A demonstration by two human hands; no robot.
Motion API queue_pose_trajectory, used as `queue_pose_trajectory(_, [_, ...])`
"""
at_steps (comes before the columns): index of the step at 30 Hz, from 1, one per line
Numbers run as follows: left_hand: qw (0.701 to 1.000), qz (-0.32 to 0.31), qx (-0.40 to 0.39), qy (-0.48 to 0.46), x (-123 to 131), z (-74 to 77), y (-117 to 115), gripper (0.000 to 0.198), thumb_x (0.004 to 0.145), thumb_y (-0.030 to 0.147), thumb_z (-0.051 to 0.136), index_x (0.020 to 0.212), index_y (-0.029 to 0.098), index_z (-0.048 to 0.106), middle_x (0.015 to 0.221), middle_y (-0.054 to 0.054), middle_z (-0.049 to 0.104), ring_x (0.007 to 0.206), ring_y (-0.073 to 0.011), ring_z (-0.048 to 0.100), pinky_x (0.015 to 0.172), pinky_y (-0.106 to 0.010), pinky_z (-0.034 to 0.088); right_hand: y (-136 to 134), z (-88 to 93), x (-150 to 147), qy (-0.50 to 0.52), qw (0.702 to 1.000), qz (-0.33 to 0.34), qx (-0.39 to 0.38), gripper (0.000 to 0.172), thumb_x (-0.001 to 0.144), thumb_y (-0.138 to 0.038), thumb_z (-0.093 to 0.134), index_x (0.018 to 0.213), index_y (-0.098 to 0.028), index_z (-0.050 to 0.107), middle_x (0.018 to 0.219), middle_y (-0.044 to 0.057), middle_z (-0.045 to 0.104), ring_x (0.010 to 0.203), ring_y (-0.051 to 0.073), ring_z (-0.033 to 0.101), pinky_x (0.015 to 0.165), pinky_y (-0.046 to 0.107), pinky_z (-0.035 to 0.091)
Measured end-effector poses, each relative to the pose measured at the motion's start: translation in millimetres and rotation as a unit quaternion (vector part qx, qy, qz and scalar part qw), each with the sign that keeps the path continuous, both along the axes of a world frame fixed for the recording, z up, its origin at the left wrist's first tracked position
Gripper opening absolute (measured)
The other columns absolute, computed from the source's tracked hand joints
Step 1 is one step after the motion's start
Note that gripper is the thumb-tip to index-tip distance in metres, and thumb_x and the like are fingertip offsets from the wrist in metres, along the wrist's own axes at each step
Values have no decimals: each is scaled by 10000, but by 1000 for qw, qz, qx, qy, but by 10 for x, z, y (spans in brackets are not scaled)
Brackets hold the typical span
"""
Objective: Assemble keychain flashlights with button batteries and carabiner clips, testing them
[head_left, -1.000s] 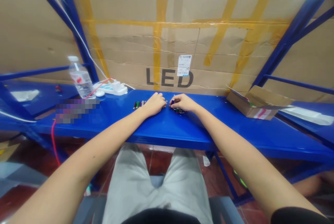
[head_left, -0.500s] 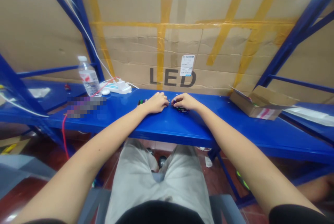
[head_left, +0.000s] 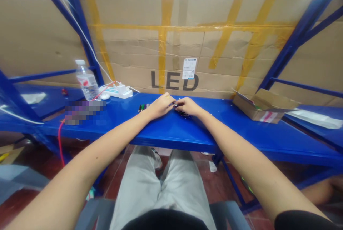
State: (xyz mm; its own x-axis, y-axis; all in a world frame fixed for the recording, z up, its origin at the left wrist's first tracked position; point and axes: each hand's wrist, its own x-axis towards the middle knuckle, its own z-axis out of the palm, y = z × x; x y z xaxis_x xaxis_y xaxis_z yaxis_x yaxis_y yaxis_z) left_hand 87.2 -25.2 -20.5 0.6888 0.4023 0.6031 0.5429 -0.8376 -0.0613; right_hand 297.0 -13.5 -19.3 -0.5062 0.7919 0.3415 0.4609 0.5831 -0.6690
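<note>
My left hand [head_left: 162, 106] and my right hand [head_left: 189, 106] meet fingertip to fingertip over the blue table. Both sets of fingers are pinched around something small and whitish [head_left: 175, 104], too tiny to name. Under my right hand, partly covered by it, lies a cluster of dark, shiny pieces [head_left: 184, 114]. Several small coloured pieces [head_left: 143, 108], black, green and pale purple, lie left of my left hand. A ring shows on a finger of my left hand.
A clear water bottle [head_left: 87, 81] and a white power strip [head_left: 119, 91] with cables stand at the left. At the right is an open cardboard box [head_left: 264, 106]. A big cardboard panel [head_left: 134, 55] marked LED rises behind the blue table [head_left: 171, 137].
My hands have come together; before, a small gap separated their fingertips. The whole view has shifted slightly, and my legs have moved a little.
</note>
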Motion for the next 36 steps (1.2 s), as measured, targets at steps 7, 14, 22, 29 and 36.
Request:
queue_pose_trajectory(7, [1000, -14, 15, -3, 19, -18, -3, 222, 1016, 269, 444, 1066, 170, 636, 996, -117, 677, 974, -238, 552, 895, -381, 489, 25, -16, 13, -1, 1000, 3, 9, 95, 695, -194, 668, 761, -163, 729, 736, -1, 698, 745, 180, 619, 770, 304, 485])
queue_pose_trajectory(14, [1000, -29, 8, -8, 16, -21, 17, 237, 1015, 245, 441, 1019, 187, 670, 1025, -123, 705, 966, -230, 587, 925, -441, 481, 44, -25, -2, 25, 1000, -4, -18, 142, 687, -193, 697, 811, -145, 747, 749, 7, 711, 729, 169, 615, 730, 291, 495])
queue_pose_trajectory(22, [988, 37, -51, -143, 37, 31, -71, 48, 893, 220, 649, 931, 195, 663, 947, -47, 710, 957, -215, 605, 904, -389, 496, 14, 16, -80, 132, 989, -7, -69, 606, 675, -102, 775, 1262, -114, 626, 799, 28, 735, 791, 183, 683, 800, 307, 536])
queue_pose_trajectory(29, [973, 41, -82, -210, 70, 36, -107, 145, 816, 161, 670, 937, 194, 598, 925, -23, 691, 882, -175, 634, 829, -323, 510, -4, -4, -144, 126, 991, 21, -31, 566, 685, -63, 750, 1231, -130, 614, 911, 53, 750, 909, 207, 710, 893, 348, 542])
queue_pose_trajectory(36, [972, 42, -77, -217, 29, -1, -40, 187, 818, 172, 639, 992, 189, 575, 949, -37, 694, 896, -182, 659, 862, -341, 523, 188, 102, 197, 40, 986, -154, 58, 350, 800, -45, 647, 1134, -130, 708, 1101, 133, 747, 1011, 226, 696, 961, 379, 526])
